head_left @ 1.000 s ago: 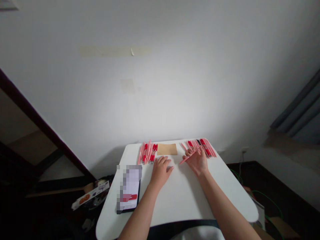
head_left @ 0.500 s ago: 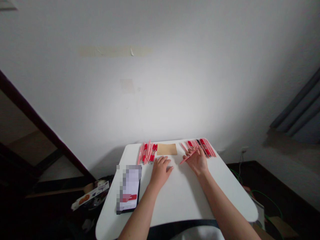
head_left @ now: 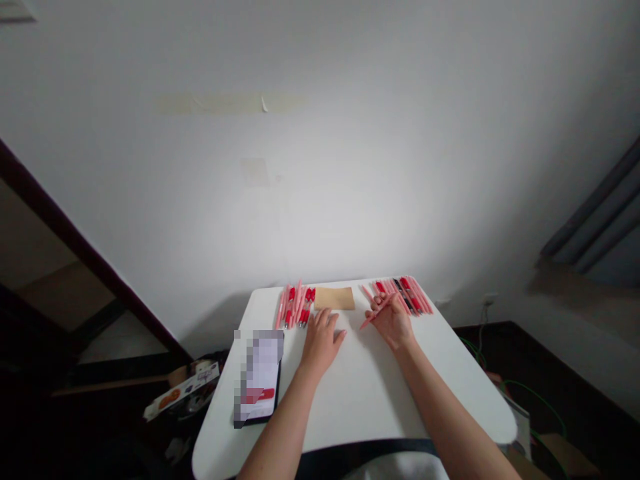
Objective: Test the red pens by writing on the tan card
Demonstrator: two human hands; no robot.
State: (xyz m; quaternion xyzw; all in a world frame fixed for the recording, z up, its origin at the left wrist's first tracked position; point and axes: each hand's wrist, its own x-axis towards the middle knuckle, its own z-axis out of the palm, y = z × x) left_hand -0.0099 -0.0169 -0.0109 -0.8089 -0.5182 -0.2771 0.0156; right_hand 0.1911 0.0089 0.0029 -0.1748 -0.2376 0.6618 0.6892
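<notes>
My right hand (head_left: 394,323) is turned partly palm up, its fingers closed on a pink pen (head_left: 376,313) that slants down to the left. Just beyond it lies a row of pens (head_left: 413,295), mostly pink with some red and black. My left hand (head_left: 321,339) rests on the white table (head_left: 360,393), fingers spread and holding nothing. Beside its fingertips, to the left, is another group of pink and red pens (head_left: 295,307). A tan piece of paper or card (head_left: 335,299) lies flat between the two groups.
A phone (head_left: 260,380) with a partly blurred screen lies at the table's left side. The white wall (head_left: 330,167) rises behind the far table edge. Boxes and clutter (head_left: 187,390) sit on the floor at left, and a green cable (head_left: 540,400) at right.
The pink pen in my right hand has tilted slightly steeper as the fingers shifted. My left hand has barely moved, its fingers reaching a little farther toward the card.
</notes>
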